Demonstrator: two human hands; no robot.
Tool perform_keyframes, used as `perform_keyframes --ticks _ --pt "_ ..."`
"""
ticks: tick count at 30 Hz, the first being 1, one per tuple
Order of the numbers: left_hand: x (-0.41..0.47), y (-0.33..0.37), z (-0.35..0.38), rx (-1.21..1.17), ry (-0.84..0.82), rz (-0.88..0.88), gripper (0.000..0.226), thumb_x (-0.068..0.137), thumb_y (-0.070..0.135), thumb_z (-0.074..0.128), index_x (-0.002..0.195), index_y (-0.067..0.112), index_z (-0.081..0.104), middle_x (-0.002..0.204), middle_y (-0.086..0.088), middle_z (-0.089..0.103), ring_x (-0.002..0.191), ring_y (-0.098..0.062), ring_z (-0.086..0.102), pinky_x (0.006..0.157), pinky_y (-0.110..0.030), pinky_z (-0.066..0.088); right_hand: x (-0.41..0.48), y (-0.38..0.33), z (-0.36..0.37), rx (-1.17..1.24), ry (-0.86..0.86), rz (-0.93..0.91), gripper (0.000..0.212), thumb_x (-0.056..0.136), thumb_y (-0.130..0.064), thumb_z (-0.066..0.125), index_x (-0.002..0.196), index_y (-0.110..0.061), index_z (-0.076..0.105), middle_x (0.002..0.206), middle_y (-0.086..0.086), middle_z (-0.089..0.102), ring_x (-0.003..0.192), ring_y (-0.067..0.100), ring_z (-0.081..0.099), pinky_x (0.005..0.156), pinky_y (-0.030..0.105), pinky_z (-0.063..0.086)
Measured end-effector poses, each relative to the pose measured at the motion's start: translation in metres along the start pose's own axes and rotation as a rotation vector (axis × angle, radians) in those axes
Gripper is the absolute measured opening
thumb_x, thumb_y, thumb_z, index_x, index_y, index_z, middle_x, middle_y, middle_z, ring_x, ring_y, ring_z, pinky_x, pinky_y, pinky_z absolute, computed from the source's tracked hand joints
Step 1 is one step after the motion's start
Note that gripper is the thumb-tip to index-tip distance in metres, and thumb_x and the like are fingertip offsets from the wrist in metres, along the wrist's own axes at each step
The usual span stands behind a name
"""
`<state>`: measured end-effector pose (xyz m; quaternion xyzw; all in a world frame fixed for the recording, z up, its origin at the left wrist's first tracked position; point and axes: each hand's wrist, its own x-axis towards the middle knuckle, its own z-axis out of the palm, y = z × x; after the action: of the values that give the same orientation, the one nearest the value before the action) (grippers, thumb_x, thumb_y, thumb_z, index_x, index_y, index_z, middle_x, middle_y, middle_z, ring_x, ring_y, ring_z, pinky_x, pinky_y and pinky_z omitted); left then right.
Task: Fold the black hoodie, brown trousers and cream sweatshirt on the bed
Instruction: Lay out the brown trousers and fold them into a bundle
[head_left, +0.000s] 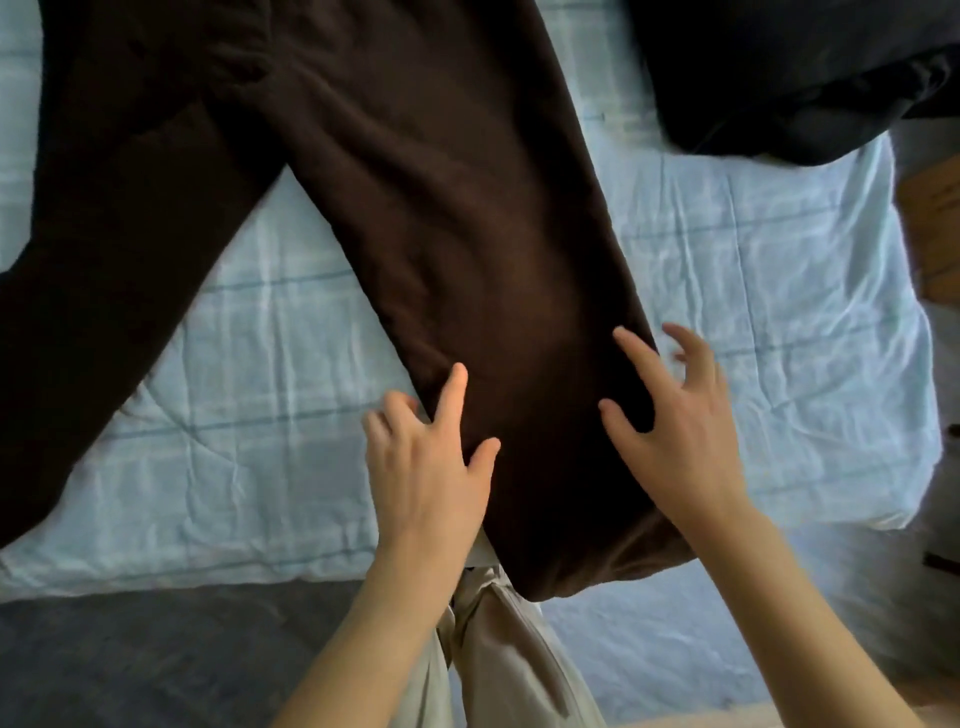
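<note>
The brown trousers (415, 197) lie spread flat on the bed, legs apart, one leg running toward me and hanging over the near edge. My left hand (428, 467) rests with spread fingers on that leg's left edge. My right hand (675, 421) lies open at the leg's right edge, thumb and forefinger on the cloth, the other fingers over the sheet. The black hoodie (789, 73) sits bunched at the far right. No cream sweatshirt is in view.
The bed (753, 291) has a pale blue checked sheet; its right corner and near edge show. A grey rug (130, 660) covers the floor below. My own beige trousers (498, 649) stand against the bed's near edge.
</note>
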<state>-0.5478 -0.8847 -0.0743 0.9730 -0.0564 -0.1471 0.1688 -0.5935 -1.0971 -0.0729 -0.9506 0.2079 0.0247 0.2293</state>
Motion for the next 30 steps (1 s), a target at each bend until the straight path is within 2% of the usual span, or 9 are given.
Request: perform_keyframes --ticks 3,7,13,16,20,24,26,28,30 --pt "0.016 0.003 0.002 0.141 0.199 0.229 0.063 0.098 0.049 0.039 0.154 0.022 0.029 0.156 -0.019 0.028 0.141 -0.036 0.029 0.112 -0.049 0.028 0.002 -0.029 0.018 -0.076 0.113 -0.226 0.06 0.1 -0.034 0.049 0.157 -0.028 0.031 0.164 0.002 0.027 0.154 0.027 0.02 0.123 0.044 0.018" --pt "0.047 -0.021 0.037 0.215 0.022 0.45 0.06 0.104 0.041 0.033 0.157 0.018 0.018 0.165 -0.008 0.015 0.152 -0.027 0.011 0.123 -0.048 0.008 0.005 -0.034 0.059 -0.212 -0.093 -0.223 0.057 0.105 -0.042 0.031 0.16 -0.029 0.022 0.167 -0.006 0.017 0.156 0.022 0.008 0.127 0.043 0.005" --pt "0.055 -0.032 0.039 0.101 -0.008 0.515 0.061 0.099 0.041 0.04 0.154 0.016 0.031 0.162 -0.011 0.024 0.15 -0.029 0.019 0.121 -0.046 0.016 0.007 -0.039 0.063 -0.255 -0.103 -0.153 0.055 0.104 -0.036 0.041 0.158 -0.026 0.031 0.165 -0.002 0.028 0.155 0.025 0.016 0.125 0.046 0.011" --pt "0.065 -0.05 -0.004 -0.161 -0.099 0.569 0.049 0.099 0.027 0.05 0.146 0.014 0.047 0.155 -0.013 0.038 0.144 -0.03 0.033 0.113 -0.046 0.031 0.004 -0.089 0.06 -0.044 -0.03 0.021 0.051 0.102 -0.031 0.047 0.152 -0.023 0.042 0.158 0.005 0.04 0.149 0.03 0.028 0.121 0.047 0.024" --pt "0.077 -0.145 -0.09 -0.232 0.215 0.543 0.038 0.095 0.014 0.05 0.131 0.006 0.062 0.136 -0.015 0.058 0.127 -0.033 0.053 0.107 -0.042 0.039 -0.011 -0.22 0.1 0.391 0.098 0.024 0.044 0.099 -0.027 0.05 0.142 -0.018 0.054 0.132 -0.006 0.057 0.122 0.014 0.055 0.104 0.034 0.046" --pt "0.095 -0.269 -0.157 -0.025 0.43 0.426 0.037 0.097 0.015 0.052 0.132 0.007 0.06 0.135 -0.013 0.057 0.122 -0.034 0.052 0.105 -0.043 0.038 -0.02 -0.335 0.166 0.611 -0.046 0.085 0.051 0.101 -0.035 0.051 0.15 -0.036 0.039 0.132 -0.012 0.051 0.111 0.007 0.059 0.096 0.029 0.05" --pt "0.108 -0.315 -0.176 0.08 0.317 0.244 0.044 0.098 0.027 0.051 0.138 0.009 0.054 0.135 -0.017 0.055 0.119 -0.039 0.051 0.101 -0.05 0.039 -0.02 -0.374 0.193 0.664 -0.097 0.166 0.058 0.1 -0.04 0.053 0.153 -0.043 0.03 0.128 -0.008 0.05 0.103 0.012 0.061 0.095 0.031 0.05" --pt "0.116 -0.341 -0.183 0.148 -0.003 0.029 0.059 0.099 0.044 0.05 0.147 0.013 0.04 0.137 -0.019 0.053 0.119 -0.042 0.051 0.099 -0.051 0.041 -0.021 -0.401 0.212 0.704 -0.14 0.256 0.063 0.098 -0.044 0.056 0.153 -0.046 0.024 0.129 -0.004 0.044 0.104 0.017 0.06 0.096 0.029 0.048" --pt "0.111 -0.353 -0.184 0.205 -0.219 -0.037 0.065 0.094 0.055 0.05 0.147 0.02 0.035 0.133 -0.013 0.055 0.116 -0.037 0.056 0.092 -0.044 0.046 -0.025 -0.416 0.222 0.717 -0.128 0.302 0.067 0.096 -0.047 0.058 0.153 -0.046 0.023 0.134 -0.001 0.038 0.114 0.015 0.054 0.099 0.024 0.041"
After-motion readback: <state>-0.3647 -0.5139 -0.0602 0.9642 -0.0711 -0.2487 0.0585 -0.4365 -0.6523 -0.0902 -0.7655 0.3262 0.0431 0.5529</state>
